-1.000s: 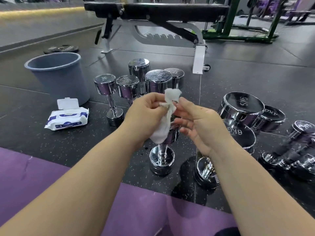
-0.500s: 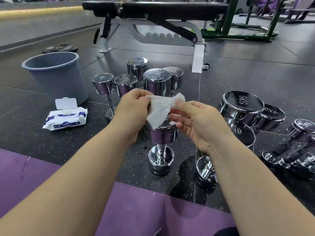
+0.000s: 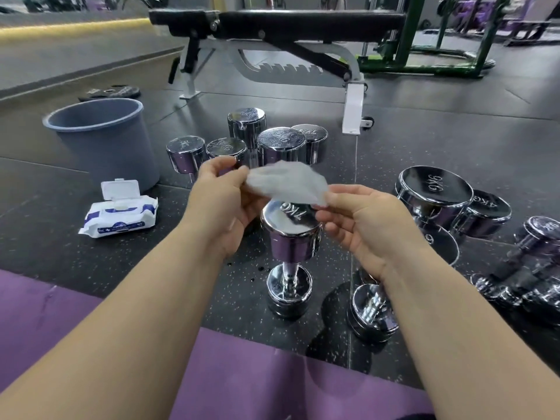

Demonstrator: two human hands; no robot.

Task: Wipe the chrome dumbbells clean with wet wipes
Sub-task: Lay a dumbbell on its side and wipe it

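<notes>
I'm pinching the wet wipe (image 3: 288,183) by both ends between the fingers (image 3: 218,165) of my left hand (image 3: 221,207) and right hand (image 3: 366,225), stretched just above the upright dumbbell (image 3: 291,234) dead centre, which I reckon isn't wiped yet, nor the cluster (image 3: 280,144) at twelve o'clock or the lying ones (image 3: 433,192) at three.
</notes>
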